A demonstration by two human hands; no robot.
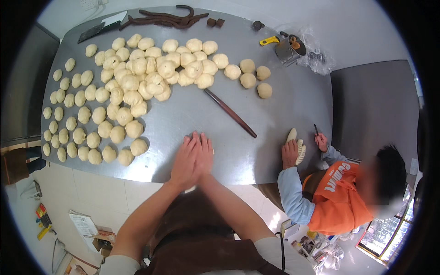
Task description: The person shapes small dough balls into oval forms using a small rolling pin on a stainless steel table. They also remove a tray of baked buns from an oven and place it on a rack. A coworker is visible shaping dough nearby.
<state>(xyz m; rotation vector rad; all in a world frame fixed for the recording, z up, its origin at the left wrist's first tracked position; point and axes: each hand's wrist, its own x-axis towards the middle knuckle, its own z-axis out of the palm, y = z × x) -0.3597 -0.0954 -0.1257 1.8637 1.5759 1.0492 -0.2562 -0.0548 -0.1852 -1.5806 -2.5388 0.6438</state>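
Note:
My left hand [185,160] and my right hand [205,154] lie pressed together, one overlapping the other, flat on the metal table [178,117] near its front edge. A small pale bit of dough [213,151] peeks out beside my right fingers; the rest of it is hidden beneath the hands. To the left and beyond lie many round dough balls [138,147], piled up in the middle and spread singly at the far left. A dark wooden rolling pin [231,113] rests diagonally ahead of my right hand.
At the right a co-worker in an orange top [340,199] holds a small dark tool [316,129] and touches scored dough pieces [300,152]. Along the back lie a cleaver [91,32], dark brown strips [165,19], a yellow box cutter [270,41] and a metal mug [288,50].

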